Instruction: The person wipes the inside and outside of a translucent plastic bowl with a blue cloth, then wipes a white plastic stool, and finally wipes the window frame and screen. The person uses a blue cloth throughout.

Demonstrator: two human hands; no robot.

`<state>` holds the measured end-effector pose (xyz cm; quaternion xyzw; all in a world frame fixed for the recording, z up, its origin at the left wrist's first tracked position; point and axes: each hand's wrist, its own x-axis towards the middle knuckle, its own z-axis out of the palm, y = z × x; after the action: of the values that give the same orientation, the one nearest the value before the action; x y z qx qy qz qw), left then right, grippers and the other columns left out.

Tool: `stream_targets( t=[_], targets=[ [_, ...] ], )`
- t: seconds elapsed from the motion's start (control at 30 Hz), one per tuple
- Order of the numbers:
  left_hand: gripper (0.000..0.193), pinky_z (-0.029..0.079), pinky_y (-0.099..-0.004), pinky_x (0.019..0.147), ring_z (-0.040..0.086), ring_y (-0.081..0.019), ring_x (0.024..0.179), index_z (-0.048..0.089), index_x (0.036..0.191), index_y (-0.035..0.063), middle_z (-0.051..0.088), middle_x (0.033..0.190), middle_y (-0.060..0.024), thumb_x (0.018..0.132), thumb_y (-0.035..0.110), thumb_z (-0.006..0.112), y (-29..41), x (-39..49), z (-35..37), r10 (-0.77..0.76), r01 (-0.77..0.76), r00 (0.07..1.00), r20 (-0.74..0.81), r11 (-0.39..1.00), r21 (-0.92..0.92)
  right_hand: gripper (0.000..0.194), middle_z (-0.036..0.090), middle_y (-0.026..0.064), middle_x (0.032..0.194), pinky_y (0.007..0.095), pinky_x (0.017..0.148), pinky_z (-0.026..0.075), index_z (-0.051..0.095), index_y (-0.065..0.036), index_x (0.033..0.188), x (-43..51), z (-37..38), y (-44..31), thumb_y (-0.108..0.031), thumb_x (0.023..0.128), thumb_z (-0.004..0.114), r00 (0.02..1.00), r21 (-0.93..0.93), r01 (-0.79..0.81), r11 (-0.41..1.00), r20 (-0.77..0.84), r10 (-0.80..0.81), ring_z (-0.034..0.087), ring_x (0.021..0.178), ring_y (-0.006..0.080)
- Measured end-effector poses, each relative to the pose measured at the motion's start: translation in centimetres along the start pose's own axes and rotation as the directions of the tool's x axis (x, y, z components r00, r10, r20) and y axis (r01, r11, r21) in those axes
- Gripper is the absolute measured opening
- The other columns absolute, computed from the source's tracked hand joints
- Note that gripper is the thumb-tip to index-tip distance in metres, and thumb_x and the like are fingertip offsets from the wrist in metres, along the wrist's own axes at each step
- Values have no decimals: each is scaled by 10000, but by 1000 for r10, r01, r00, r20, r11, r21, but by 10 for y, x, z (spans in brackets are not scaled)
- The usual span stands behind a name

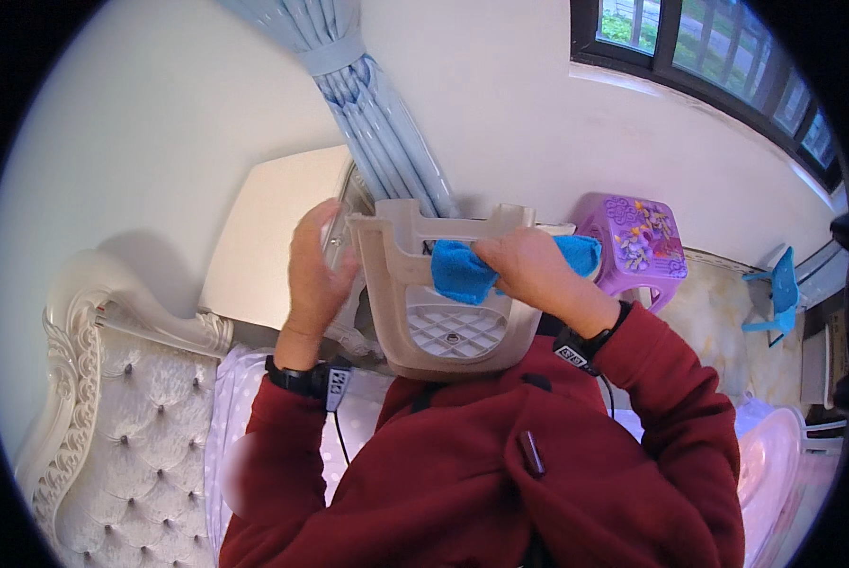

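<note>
A beige plastic stool rests at my lap with its legs pointing up and away from me. The white ribbed underside of its seat shows through the gap between the legs. My right hand grips a bright blue cloth, which lies over the stool's side near one leg; part of the cloth sticks out past my knuckles. To the left of the stool, my left hand is raised with thumb and fingers apart and nothing in it. It looks slightly blurred, and whether a fingertip touches the stool is unclear.
A white bedside cabinet stands at the left behind my hand, by a tufted headboard. A tied blue curtain hangs behind. On the right are a purple flowered stool and a small blue chair.
</note>
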<state>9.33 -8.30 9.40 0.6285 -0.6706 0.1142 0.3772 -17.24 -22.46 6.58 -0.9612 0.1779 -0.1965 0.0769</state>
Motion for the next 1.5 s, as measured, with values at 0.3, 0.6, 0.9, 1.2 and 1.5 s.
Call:
stream_targets(
  t=[0.3,0.6,0.9,1.2,1.5],
  targets=[
    [315,300,-538,1061,582,-281,920,660,927,102,615,896,-84,865,411,652,38,30,46,287,-323,925,250,939,119,222,677,141,847,477,668,509,601,-102,884,18,-14,3,-252,776,725,995,7,-62,998,82,62,656,807,376],
    [546,303,-564,1035,554,-332,852,613,804,61,559,790,-131,698,579,747,10,45,72,335,-365,906,259,928,76,383,682,43,975,298,826,497,622,-26,1260,-47,-70,69,-199,919,638,766,753,-182,633,-295,572,615,912,128],
    [540,270,-581,1064,552,-322,915,579,844,63,570,830,-114,587,467,829,-54,69,78,179,-248,917,358,956,157,117,661,42,952,281,733,517,670,-50,993,-116,-113,194,-105,893,643,601,932,-304,200,25,799,624,811,124],
    [484,272,-581,1056,564,-332,928,594,827,65,582,819,-122,533,375,821,-138,101,154,76,-155,852,519,982,110,191,642,-5,838,248,605,458,645,-38,1027,-50,-120,335,-139,865,637,476,594,-648,478,-174,862,538,713,64],
    [448,284,-596,994,593,-367,866,597,779,54,621,793,-169,517,372,773,-178,154,196,-33,-83,621,783,991,107,568,645,124,1119,302,843,514,552,-88,1313,122,-186,476,64,768,494,686,224,-522,823,-463,561,645,884,177]
  ],
)
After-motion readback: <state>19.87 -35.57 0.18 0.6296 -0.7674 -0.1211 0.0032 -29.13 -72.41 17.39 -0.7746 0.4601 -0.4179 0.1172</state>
